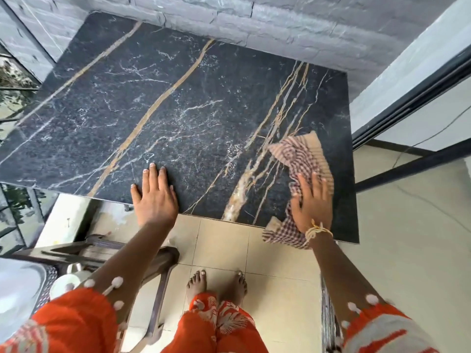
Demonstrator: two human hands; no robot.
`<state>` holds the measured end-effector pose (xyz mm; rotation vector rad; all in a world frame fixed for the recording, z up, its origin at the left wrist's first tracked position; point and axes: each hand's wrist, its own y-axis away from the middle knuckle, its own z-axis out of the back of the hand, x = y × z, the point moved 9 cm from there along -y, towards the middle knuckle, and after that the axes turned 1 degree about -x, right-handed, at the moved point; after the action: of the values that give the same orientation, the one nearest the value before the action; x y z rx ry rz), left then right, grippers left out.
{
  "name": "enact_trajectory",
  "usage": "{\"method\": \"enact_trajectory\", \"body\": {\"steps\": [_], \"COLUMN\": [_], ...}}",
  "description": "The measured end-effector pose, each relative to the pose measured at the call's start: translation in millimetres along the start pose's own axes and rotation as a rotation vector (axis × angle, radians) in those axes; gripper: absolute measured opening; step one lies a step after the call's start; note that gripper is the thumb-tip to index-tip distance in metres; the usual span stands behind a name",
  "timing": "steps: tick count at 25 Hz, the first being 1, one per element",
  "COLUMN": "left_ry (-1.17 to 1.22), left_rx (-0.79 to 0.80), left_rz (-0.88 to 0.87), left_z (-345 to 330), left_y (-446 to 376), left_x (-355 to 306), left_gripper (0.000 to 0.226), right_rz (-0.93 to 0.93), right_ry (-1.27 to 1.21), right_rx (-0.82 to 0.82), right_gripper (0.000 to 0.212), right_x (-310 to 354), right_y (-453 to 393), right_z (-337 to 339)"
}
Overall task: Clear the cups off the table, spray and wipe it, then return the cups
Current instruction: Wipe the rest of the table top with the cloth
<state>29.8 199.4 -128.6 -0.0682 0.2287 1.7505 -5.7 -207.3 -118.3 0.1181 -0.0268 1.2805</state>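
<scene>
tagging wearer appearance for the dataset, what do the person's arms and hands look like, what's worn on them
Both forearms are bare below loose orange sleeves printed in white and edged with white pom-pom tassels. The right wrist carries a knotted pale yellow thread band. The left hand shows no rings or band; the right hand is motion-blurred, so rings cannot be ruled out. Fingernails on the left hand look pale.

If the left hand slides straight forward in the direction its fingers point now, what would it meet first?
Probably nothing on the table. The left hand lies flat on the black marble tabletop, fingers pointing at the far edge. That path looks free until the grey stone wall. The checked cloth lies off to the right.
</scene>
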Motion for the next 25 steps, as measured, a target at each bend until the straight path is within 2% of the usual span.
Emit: {"method": "enact_trajectory", "body": {"steps": [3,7,10,14,17,20,23,25], "left_ry": [0.054,0.068,0.030,-0.183,-0.236,-0.232,-0.123,0.006], "left_rx": [-0.025,0.013,0.063,0.109,0.121,0.132,0.099,0.137], "left_rz": [0.022,0.023,-0.096,-0.374,-0.432,-0.450,-0.451,-0.450], "left_z": [1.4,-3.3,-10.1,-27.3,-33.8,-33.1,-26.0,-14.2], "left_y": [0.9,10.9,29.9,65.1,70.0,70.4,69.3,65.2], "left_x": [0.7,-6.9,-25.0,-49.9,-48.3,-48.0,-42.0,-40.8], "left_gripper": [0.052,0.058,0.066,0.087,0.092,0.091,0.084,0.078], "right_rz": [-0.122,-0.313,-0.541,-0.647,-0.661,-0.452,-0.002,0.270], "right_ry": [-0.008,-0.067,-0.135,-0.183,-0.226,-0.206,-0.177,-0.213], "right_rx": [-0.048,-0.079,-0.121,-0.103,-0.063,0.106,0.152,0.109], "right_gripper": [0.066,0.063,0.061,0.062,0.068,0.074,0.075,0.064], "right_x": [-57.5,-78.2,-83.8,-50.4,7.8,93.7,200.2,246.7], "right_y": [15.6,30.9,51.6,62.0,60.2,49.4,42.9,51.3], "right_z": [8.9,4.3,-1.6,-8.8,-12.9,-28.7,-29.4,-17.3]}}
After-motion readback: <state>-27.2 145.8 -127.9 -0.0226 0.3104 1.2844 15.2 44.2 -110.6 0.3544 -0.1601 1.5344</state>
